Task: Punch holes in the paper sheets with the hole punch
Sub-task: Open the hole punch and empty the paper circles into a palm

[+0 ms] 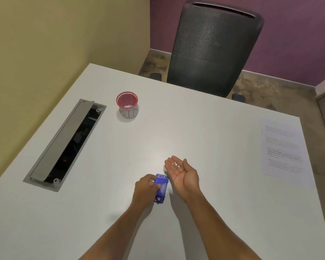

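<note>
A small blue hole punch [162,187] is tipped on its side with its underside showing, just above the white table [204,132]. My left hand [146,188] grips it from the left. My right hand [182,172] lies palm up beside it, fingers spread, with a few tiny white paper dots [175,164] resting on the fingers. A printed paper sheet [283,149] lies flat at the table's right edge, far from both hands.
A red mesh cup [127,106] marked "BIN", with white bits inside, stands at the back left. A grey cable hatch [64,143] with its lid raised is set into the table's left side. A black mesh chair [212,47] stands behind the far edge.
</note>
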The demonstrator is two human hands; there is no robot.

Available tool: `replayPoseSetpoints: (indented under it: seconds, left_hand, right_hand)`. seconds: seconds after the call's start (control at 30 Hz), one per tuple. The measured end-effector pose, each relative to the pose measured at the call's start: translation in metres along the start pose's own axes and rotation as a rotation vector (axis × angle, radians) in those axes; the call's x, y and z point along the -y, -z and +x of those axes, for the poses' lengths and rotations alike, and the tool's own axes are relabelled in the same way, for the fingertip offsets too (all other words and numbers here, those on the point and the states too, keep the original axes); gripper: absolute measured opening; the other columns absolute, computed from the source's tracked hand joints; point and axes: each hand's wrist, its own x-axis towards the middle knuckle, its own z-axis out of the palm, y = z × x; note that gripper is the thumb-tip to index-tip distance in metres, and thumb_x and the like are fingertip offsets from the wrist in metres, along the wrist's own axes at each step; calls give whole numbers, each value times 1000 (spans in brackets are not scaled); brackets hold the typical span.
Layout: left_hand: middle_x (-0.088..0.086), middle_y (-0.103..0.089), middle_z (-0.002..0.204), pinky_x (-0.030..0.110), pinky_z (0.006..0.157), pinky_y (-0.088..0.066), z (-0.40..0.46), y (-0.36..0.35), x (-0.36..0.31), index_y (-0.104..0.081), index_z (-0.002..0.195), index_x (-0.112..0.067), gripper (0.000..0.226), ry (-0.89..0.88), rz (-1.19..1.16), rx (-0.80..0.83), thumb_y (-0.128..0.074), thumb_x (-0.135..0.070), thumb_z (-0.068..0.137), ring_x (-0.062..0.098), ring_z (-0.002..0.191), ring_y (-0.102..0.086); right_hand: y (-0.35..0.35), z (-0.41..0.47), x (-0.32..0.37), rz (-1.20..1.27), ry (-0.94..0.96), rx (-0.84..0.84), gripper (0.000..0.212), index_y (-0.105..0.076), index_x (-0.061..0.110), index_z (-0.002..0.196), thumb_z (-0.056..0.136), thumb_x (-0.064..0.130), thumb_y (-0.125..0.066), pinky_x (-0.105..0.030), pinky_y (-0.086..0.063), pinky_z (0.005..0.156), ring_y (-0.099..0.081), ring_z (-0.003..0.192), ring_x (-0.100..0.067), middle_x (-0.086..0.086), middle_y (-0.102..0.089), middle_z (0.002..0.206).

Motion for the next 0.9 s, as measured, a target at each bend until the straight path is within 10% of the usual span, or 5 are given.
replayPoseSetpoints:
  seconds: [0.27,0.4,0.67,0.9]
  left_hand:
    - [3,-73,82,33,65,-59,26,29,1,-70,93,-18,16,-15,-135,-103,-68,-7,82,22,76,-70]
    - [4,-69,76,18,42,-48,48,61,-8,-72,95,-16,19,-37,-251,-172,-63,-3,85,17,64,-64]
    - [10,-72,91,26,60,-55,98,111,-16,-71,104,-11,23,-51,-304,-286,-57,-4,87,20,75,-66]
    - [13,-68,85,18,46,-49,122,123,-25,-70,102,-10,24,-41,-346,-273,-52,0,89,20,65,-60]
  right_hand:
    - [-39,42,-5,-66,-4,6,40,-66,-4,107,104,27,-42,-36,-57,79,-74,94,-31,-19,-75,102]
    - [-81,66,-5,-85,10,32,40,-65,-5,105,105,26,-40,-38,-56,82,-73,93,-31,-21,-71,105]
    - [-176,110,4,-192,42,107,37,-61,-6,106,105,23,-39,-40,-53,90,-67,98,-34,-23,-66,105]
    - [-235,132,10,-293,75,202,46,-50,-9,131,105,28,-41,-42,-43,109,-54,127,-36,-26,-53,137]
